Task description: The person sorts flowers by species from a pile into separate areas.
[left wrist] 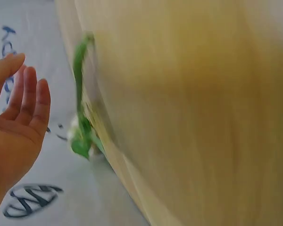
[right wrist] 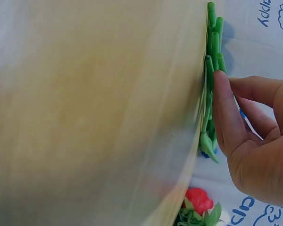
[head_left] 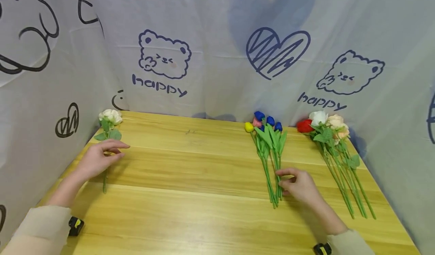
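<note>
My left hand (head_left: 96,159) hovers over the stem of a single white rose (head_left: 111,116) at the table's left edge. Its fingers are loosely bent with nothing between them; the left wrist view shows the bare palm (left wrist: 19,127) beside the blurred green stem (left wrist: 79,70). On the other side, my right hand (head_left: 299,185) reaches the lower stems (head_left: 272,183) of a bunch of tulips with blue (head_left: 259,115), pink and yellow (head_left: 249,127) heads. Its fingertips are at the outermost stems, fingers (right wrist: 228,108) fairly straight. Whether they touch a stem is hard to see.
Right of the tulips lies a bunch of roses with red (head_left: 304,126), white (head_left: 318,117) and peach (head_left: 336,121) heads, stems pointing toward me. The wooden table (head_left: 190,217) is bounded by a printed white cloth (head_left: 217,70) at the back and sides.
</note>
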`<state>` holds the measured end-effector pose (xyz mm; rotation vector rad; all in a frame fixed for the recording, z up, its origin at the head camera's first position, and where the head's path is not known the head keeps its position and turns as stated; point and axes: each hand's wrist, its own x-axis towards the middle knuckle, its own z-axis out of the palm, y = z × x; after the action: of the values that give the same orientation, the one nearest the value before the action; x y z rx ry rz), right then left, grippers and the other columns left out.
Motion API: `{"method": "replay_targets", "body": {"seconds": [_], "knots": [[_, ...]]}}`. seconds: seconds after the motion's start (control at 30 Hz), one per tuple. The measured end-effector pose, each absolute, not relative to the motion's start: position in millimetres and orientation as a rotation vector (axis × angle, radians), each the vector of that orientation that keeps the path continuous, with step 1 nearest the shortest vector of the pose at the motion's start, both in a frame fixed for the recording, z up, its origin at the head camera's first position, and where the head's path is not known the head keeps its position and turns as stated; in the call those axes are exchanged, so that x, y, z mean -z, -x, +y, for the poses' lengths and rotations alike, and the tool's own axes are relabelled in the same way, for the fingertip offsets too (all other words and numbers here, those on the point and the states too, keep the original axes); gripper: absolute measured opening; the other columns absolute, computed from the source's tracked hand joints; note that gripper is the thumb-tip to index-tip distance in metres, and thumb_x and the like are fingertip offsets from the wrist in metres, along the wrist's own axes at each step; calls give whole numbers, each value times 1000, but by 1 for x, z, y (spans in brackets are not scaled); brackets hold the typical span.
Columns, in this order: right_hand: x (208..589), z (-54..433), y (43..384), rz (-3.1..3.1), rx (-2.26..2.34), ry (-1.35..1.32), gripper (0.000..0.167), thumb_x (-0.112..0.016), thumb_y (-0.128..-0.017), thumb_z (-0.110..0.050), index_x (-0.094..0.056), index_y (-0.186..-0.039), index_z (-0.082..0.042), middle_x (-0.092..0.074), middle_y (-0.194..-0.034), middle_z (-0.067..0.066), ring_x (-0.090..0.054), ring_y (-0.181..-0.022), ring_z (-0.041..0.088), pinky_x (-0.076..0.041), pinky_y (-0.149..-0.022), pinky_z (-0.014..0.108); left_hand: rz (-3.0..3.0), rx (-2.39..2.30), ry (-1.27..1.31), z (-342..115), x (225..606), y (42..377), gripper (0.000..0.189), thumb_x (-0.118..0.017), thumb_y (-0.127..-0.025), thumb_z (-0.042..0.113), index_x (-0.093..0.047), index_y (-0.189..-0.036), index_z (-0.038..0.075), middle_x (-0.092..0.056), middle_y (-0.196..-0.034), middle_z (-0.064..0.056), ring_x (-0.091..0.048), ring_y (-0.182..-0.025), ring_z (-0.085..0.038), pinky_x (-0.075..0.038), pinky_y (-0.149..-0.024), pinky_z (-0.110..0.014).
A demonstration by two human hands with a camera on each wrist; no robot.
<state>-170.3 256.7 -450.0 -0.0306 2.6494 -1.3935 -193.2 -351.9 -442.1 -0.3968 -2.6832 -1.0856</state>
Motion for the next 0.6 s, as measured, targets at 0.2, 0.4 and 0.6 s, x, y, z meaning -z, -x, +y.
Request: {"method": "replay_targets", "body": {"seconds": [0.2, 0.4, 0.6], "knots": [[453, 258, 172, 2626, 1391, 17, 34, -64, -97, 3, -67, -130, 5, -68, -118, 25, -72, -90, 25, -64, -70, 34, -2827, 1088, 289, -386, 445, 198, 32, -75, -97, 11, -72, -127, 0, -64, -128, -26, -58, -91, 10, -55, -71, -19], [454, 258, 173, 2604, 1388, 38, 37, -62, -97, 5, -63, -134, 6, -66, -122, 26, -70, -92, 26, -64, -70, 35, -2986, 1081, 235, -404, 449, 201, 37, -77, -96, 18, -72, -127, -3, -71, -119, -23, -63, -88, -1, -55, -69, -24], [456, 258, 174, 2603, 1375, 19, 37, -60, -97, 7, -64, -133, 4, -64, -126, 24, -69, -94, 25, -64, -71, 34, -3071, 1060, 218, -407, 453, 201, 38, -77, -97, 22, -73, -126, -1, -73, -110, -13, -59, -85, -7, -50, -70, -24]]}}
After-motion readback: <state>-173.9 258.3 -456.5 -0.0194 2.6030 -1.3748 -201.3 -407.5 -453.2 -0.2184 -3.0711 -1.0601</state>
